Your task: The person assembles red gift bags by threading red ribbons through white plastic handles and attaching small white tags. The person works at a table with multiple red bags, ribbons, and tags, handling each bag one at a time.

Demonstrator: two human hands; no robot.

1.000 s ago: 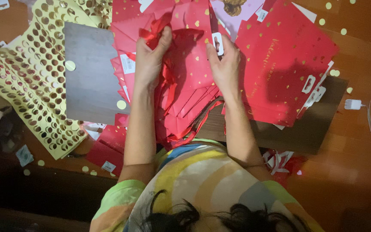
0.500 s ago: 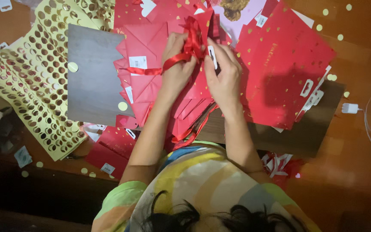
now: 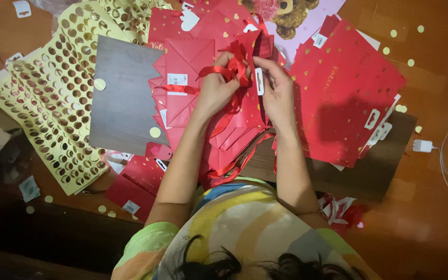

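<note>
My left hand (image 3: 214, 88) and my right hand (image 3: 277, 89) meet over a pile of flat red paper gift bags (image 3: 193, 98) with gold spots. Both hands pinch a red satin ribbon (image 3: 236, 65) at the top of the uppermost bag. My right hand also touches a small white tag (image 3: 259, 81) by its thumb. Loops of ribbon (image 3: 234, 166) trail down from the pile towards my body.
A second stack of red bags (image 3: 343, 103) lies to the right on a dark board (image 3: 125, 98). Yellow punched sheets full of round holes (image 3: 47, 109) cover the left. A teddy bear picture (image 3: 286, 13) sits at the top, and a white charger with its cable (image 3: 423, 146) at the right.
My left hand has moved right from the pile's left side to meet my right hand. Together they have gathered the ribbon at the top of the bag.
</note>
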